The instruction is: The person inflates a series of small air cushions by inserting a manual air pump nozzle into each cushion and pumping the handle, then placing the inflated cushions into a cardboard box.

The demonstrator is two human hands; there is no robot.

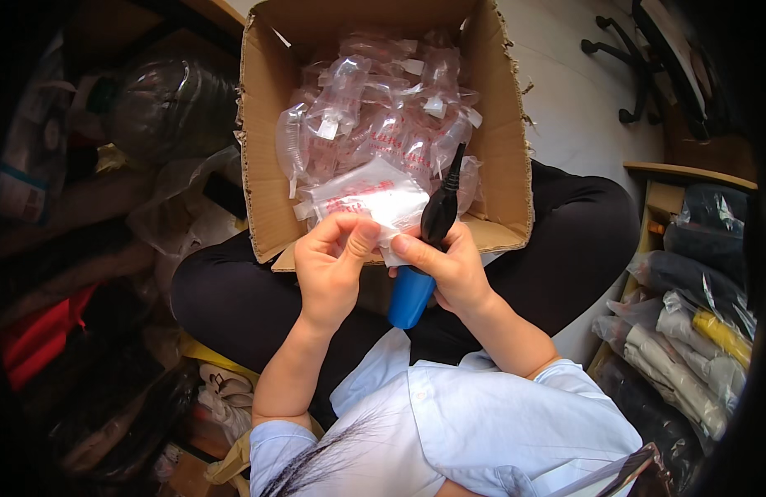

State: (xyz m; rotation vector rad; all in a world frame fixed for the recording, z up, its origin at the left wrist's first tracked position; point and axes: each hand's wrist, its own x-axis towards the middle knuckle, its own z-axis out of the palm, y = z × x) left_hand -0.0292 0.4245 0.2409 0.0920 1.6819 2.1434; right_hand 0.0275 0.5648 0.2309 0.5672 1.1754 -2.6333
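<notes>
A flat clear plastic air bag [364, 196] with red print stretches between my two hands over the box's near edge. My left hand [333, 267] pinches its lower left edge between thumb and fingers. Thumb and index finger of my right hand [454, 270] pinch its lower right corner. That same hand also holds a small hand pump, its blue barrel [412, 298] pointing toward me and its black tapered nozzle [445, 202] pointing away. Beyond, puffed-up clear air bags [383, 102] with red print and white tabs fill much of an open cardboard box [268, 149].
The box stands between my crossed legs [575, 236]. On the left are a large clear plastic bottle [171, 102], crumpled plastic bags and a red item [44, 335]. At right, plastic-wrapped goods [675, 354] fill an open container, with a wheeled chair base [634, 65] farther off.
</notes>
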